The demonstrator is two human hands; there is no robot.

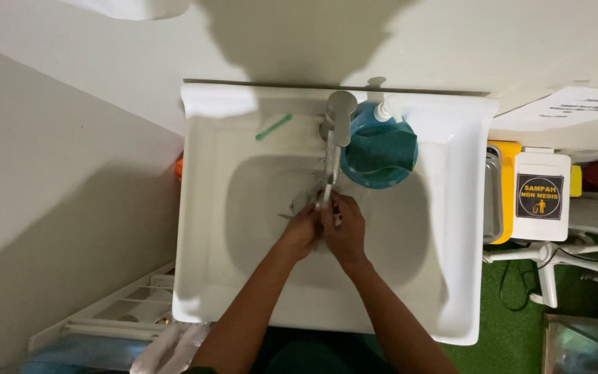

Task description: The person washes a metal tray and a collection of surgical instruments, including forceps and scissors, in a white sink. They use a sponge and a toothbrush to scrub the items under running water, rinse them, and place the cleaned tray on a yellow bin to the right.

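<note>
While water blurs them, left hand point(300, 232) and right hand point(345, 232) pressed together, fingertips indistinct, under tap point(338, 131), sink point(243, 228)

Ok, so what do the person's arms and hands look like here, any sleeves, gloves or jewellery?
Both forearms are bare up to the frame edge, with no sleeves in view. The left hand and right hand wear no gloves. No watch or bracelet shows on either wrist; rings are too small to tell.
</note>
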